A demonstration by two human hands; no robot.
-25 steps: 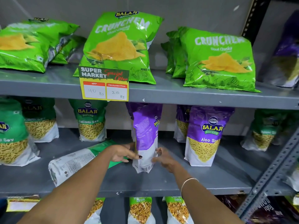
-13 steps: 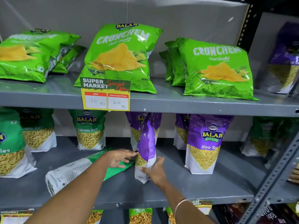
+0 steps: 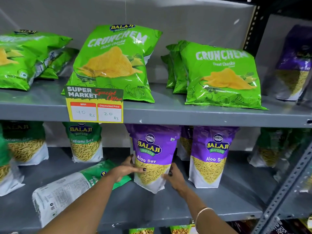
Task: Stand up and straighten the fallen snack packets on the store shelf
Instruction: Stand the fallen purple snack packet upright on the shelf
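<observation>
Both hands are on the purple Aloo Sev packet (image 3: 152,157), which stands upright and faces front on the middle shelf (image 3: 211,206). The left hand (image 3: 125,168) presses its nine o'clock edge, fingers spread flat against it. The right hand (image 3: 174,179) cups the lower corner at four o'clock, fingers curled onto the white base. At three o'clock, just beside it, a second Aloo Sev packet (image 3: 213,156) stands upright. At eight o'clock a green packet (image 3: 70,188) lies flat on its face, back panel up, partly under the left forearm.
</observation>
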